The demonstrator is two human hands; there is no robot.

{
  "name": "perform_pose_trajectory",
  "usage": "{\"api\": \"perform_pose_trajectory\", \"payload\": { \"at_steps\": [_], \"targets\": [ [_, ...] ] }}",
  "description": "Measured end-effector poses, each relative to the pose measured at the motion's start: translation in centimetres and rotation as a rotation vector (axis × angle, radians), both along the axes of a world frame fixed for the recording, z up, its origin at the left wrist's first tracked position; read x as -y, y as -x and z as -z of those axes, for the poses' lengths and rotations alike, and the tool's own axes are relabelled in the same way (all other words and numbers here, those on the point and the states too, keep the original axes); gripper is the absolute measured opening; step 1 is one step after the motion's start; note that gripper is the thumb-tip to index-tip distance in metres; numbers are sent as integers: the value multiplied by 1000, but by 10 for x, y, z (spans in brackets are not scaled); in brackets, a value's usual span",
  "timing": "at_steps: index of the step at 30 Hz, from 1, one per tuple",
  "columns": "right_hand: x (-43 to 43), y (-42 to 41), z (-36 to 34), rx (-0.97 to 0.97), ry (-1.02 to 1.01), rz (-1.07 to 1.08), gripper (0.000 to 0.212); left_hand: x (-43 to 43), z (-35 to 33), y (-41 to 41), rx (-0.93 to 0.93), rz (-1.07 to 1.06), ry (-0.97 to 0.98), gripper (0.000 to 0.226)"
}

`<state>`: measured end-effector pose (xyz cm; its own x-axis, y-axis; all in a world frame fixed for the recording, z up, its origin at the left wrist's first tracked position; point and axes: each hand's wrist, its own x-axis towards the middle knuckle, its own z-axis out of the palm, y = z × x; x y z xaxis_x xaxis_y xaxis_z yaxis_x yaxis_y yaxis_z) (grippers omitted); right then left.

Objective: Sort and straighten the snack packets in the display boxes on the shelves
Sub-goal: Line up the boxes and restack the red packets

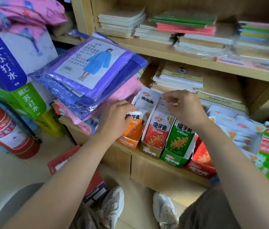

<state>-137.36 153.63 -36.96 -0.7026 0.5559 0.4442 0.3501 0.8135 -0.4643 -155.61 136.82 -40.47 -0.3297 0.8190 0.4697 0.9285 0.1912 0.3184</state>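
Two packets [133, 125] held — left hand [115, 117], right hand [184, 107].

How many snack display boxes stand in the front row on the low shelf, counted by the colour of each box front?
orange box: 1
brown box: 1
green box: 1
red box: 1
Total: 4

A green display box [174, 158] stands open-topped, with green packets [180, 138] filed upright in it, the front one leaning slightly. Touching its left side, a tan box [150, 150] holds a row of upright red packets [158, 131], and further left an orange box [128, 142] holds orange packets [133, 124]. Right of the green box sits a red box [199, 168], with loose white packets [239, 126] heaped beyond it.
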Motion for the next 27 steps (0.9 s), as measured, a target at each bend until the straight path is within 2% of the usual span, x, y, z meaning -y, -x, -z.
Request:
{"api": "perform_pose_trajectory", "payload": {
  "at_steps": [2,4,6,10,13,17,20,24,27],
  "targets": [
    [-1,-7,4,117,-120,31,28,-4,3,-2,-109,-78,8,54],
    [4,-6,7,328,-189,100,31,-9,2,-7,-157,-103,-15,71],
    [10,-4,11,486,-250,138,36,-15,1,-12,-164,-32,-26,72],
    [13,-3,17,428,-299,150,37,-23,4,-21,-142,152,124,54],
    [12,-1,16,431,-231,180,35,-25,7,-21,-142,148,213,56],
    [12,8,15,487,-217,230,32,-26,5,-17,-94,183,197,56],
    [8,6,17,384,-199,173,25,-27,6,-15,-16,190,156,50],
    [2,-16,6,51,-84,81,16,-33,6,-7,134,196,45,36],
    [0,-29,-8,-134,-24,167,16,-36,7,-3,242,185,-4,30]
  ]
}}
